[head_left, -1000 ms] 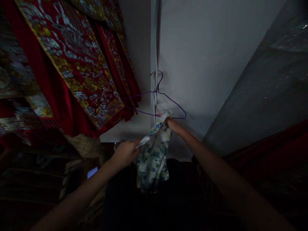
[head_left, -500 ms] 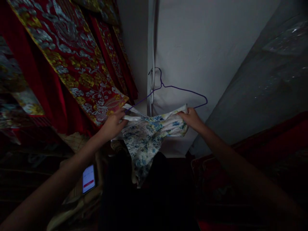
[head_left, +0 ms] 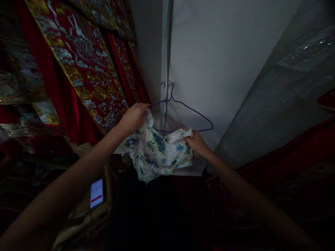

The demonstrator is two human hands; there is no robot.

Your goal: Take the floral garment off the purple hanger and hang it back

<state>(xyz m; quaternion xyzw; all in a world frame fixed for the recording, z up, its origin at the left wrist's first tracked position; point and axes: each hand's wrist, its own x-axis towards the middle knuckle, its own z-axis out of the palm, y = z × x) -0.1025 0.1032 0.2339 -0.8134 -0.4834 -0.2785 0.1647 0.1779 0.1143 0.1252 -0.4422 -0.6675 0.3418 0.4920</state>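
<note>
A purple wire hanger (head_left: 192,108) hangs by its hook at a pale vertical strip on the wall. My left hand (head_left: 134,118) is closed on one shoulder of a white floral top (head_left: 157,150), at the hanger's left end, which the fingers hide. With thumb and fingers, my right hand (head_left: 196,142) pinches the top's other shoulder, just below the hanger's right arm. That right arm of the hanger is bare and stands out past the cloth. The top sags between both hands, its blue and yellow flowers facing me.
Red cloth with gold and silver embroidery (head_left: 91,66) hangs at left. A lit phone (head_left: 96,194) lies on a wooden seat or stand (head_left: 108,181) at lower left. Grey plastic sheeting (head_left: 274,83) slopes down on the right, beside red cloth (head_left: 293,153). The white wall (head_left: 222,45) is ahead.
My left hand has moved up and right along the hanger with the top's shoulder. My right hand has shifted left and down. The top's lower part has risen and spread.
</note>
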